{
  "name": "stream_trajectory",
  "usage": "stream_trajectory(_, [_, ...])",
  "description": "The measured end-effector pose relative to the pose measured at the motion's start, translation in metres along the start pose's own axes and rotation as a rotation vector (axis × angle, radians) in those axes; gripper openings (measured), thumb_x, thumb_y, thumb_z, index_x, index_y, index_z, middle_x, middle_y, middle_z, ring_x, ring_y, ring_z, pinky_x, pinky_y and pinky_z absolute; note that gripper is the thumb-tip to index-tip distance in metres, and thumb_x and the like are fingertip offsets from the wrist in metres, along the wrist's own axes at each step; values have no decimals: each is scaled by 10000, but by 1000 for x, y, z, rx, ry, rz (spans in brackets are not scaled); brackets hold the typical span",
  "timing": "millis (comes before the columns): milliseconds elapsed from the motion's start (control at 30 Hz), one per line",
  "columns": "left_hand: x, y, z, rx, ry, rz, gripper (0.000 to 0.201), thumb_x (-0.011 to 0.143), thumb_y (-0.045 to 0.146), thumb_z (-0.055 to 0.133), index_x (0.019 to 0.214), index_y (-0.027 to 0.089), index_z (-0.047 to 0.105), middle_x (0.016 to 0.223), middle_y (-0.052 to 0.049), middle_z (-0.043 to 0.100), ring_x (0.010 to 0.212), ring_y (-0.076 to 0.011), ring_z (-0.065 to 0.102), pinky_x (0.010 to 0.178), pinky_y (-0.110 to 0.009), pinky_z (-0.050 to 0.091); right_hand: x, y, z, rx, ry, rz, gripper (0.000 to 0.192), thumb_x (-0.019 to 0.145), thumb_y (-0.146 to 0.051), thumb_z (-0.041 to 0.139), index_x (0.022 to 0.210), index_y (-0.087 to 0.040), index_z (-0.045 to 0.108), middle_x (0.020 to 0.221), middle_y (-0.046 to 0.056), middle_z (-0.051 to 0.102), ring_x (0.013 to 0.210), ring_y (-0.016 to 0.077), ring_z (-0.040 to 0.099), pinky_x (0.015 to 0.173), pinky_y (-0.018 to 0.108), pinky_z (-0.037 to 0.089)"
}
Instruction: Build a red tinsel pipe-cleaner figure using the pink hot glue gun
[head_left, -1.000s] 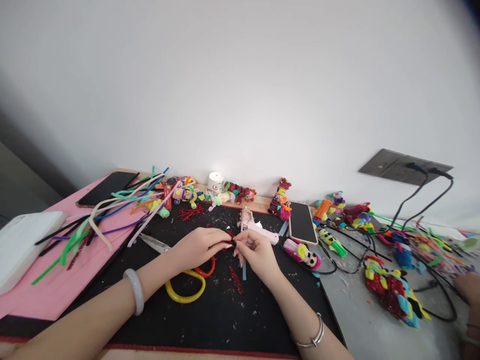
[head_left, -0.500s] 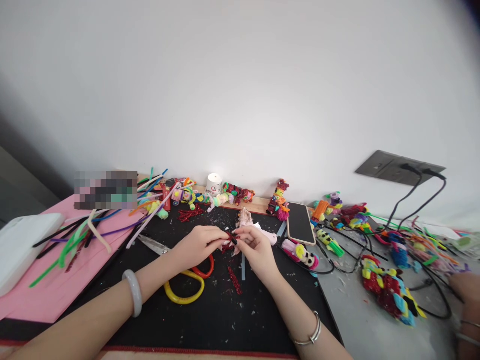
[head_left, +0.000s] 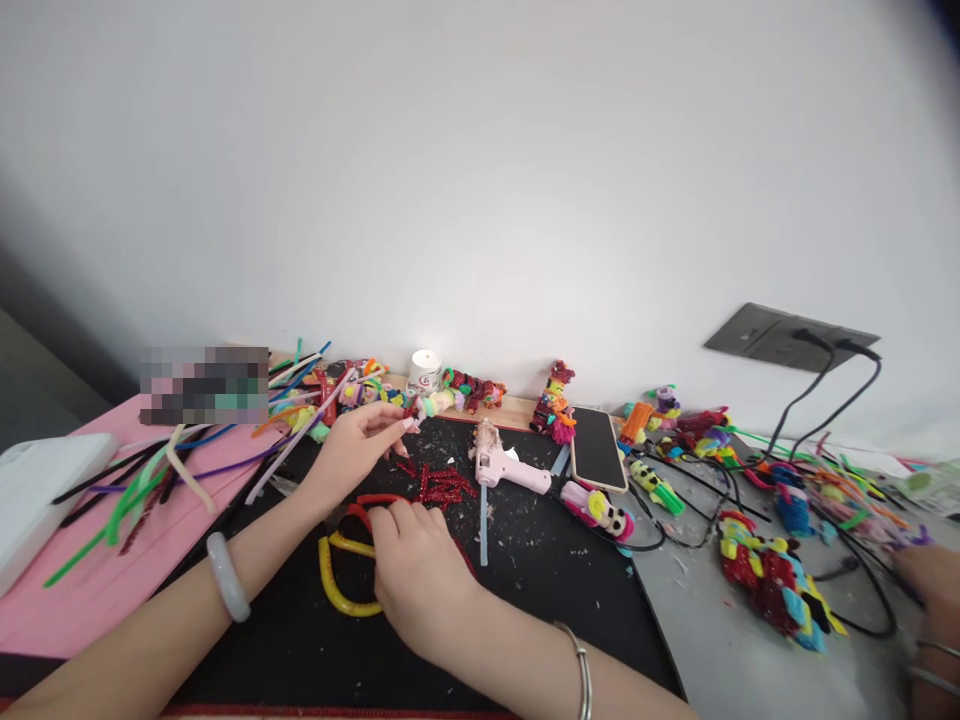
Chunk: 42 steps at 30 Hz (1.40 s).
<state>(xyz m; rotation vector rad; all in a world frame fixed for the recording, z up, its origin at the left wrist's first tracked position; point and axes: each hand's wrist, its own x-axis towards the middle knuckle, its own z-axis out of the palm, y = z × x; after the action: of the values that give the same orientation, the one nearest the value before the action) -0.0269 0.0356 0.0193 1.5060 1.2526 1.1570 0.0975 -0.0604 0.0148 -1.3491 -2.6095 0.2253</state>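
A plain white wall [head_left: 480, 180] fills the upper view, with a grey socket plate [head_left: 787, 335] carrying two black cables well to the right of the black mat [head_left: 525, 620]. That mat covers the middle of the tabletop [head_left: 720, 660]; a pink sheet [head_left: 90, 590] lies against its left edge and bare grey surface runs off its right edge.

Both forearms come in from the near edge over the mat. The left hand [head_left: 352, 455], a pale bangle on its wrist, is raised over the mat's far-left part, thumb and fingertips pinched on a small red glitter piece [head_left: 409, 410]. The right hand [head_left: 416, 570] lies palm-down on the mat's middle, fingers curled onto the red-and-yellow scissors [head_left: 341, 570] — whether it grips them cannot be told.

A cluster of red glitter stems [head_left: 439, 482] lies on the mat just beyond the right hand. A pink glue gun [head_left: 506, 465] rests right of them, and a phone [head_left: 596, 450] sits at the mat's far-right corner. Loose pipe cleaners [head_left: 187, 460] spread over the pink sheet — small pipe-cleaner figures [head_left: 551, 405] line the mat's far edge. Another person's hand [head_left: 926, 580] shows far right of the mat.
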Motion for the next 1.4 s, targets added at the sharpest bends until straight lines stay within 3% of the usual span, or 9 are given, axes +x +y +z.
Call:
stream_trajectory(133, [6, -2, -11, -57, 76, 17, 237, 731, 348, 665, 851, 151, 609, 615, -2, 651, 571, -151, 607, 527, -226, 436, 19, -16, 0, -72, -150, 184, 377, 616, -111, 675, 975, -67, 568, 865, 149, 646, 792, 266, 637, 717, 391, 510])
stream_trajectory(333, [13, -6, -17, -367, 265, 39, 280, 667, 300, 741, 879, 142, 649, 653, 9, 644, 567, -97, 577, 552, -194, 459, 36, -5, -21, 141, -359, 224, 251, 636, -358, 604, 754, -139, 643, 732, 131, 688, 660, 279, 665, 517, 334, 495])
stream_trajectory(467, [19, -1, -26, -598, 415, 122, 296, 633, 263, 762, 888, 148, 668, 734, 5, 665, 580, -80, 571, 547, -194, 466, 33, 24, -39, 471, -400, 294, 237, 662, -399, 562, 621, -166, 568, 605, 55, 615, 534, 198, 594, 404, 251, 394])
stream_trajectory(600, [23, 3, -45, -642, 505, 226, 148, 699, 229, 731, 831, 190, 675, 700, 46, 640, 597, -71, 556, 555, -208, 454, 20, 59, -50, 1046, -535, 323, 123, 626, -165, 516, 747, -183, 527, 544, -49, 532, 466, 102, 526, 413, 190, 406])
stream_trajectory(733, [25, 0, -49, -630, 446, 179, 86, 717, 258, 729, 777, 222, 679, 694, 46, 614, 584, -70, 531, 523, -204, 443, 8, 83, -50, 1377, -469, 305, 215, 571, -81, 514, 747, -186, 450, 650, -50, 596, 514, 89, 586, 458, 179, 473])
stream_trajectory(800, [23, -4, -41, -600, 326, 62, 149, 672, 281, 758, 756, 179, 688, 665, 21, 598, 551, -67, 512, 492, -188, 434, 5, 89, -47, 1370, -396, 331, 98, 671, -162, 530, 692, -182, 436, 569, -57, 568, 365, 66, 519, 348, 159, 397])
stream_trajectory(900, [18, -8, -25, -544, 181, -90, 226, 630, 284, 782, 774, 131, 696, 679, -8, 613, 539, -69, 506, 497, -183, 436, 3, 92, -43, 1297, -293, 369, 297, 832, -390, 456, 621, -185, 417, 446, -71, 482, 224, 31, 351, 250, 160, 250])
stream_trajectory(1000, [13, -8, -15, -505, 95, -177, 259, 651, 316, 762, 836, 148, 694, 680, 4, 608, 537, -64, 491, 513, -172, 425, 1, 91, -43, 1254, -267, 361, 359, 823, -514, 491, 681, -193, 416, 493, -73, 483, 248, 33, 359, 245, 162, 225])
stream_trajectory(1400, [3, 1, -7, -406, -10, -113, 193, 708, 339, 704, 750, 156, 660, 664, -2, 590, 522, -95, 477, 521, -216, 407, -4, 87, -54, 713, -179, 334, 386, 843, -541, 474, 691, -190, 424, 570, -54, 397, 504, 88, 383, 443, 205, 303])
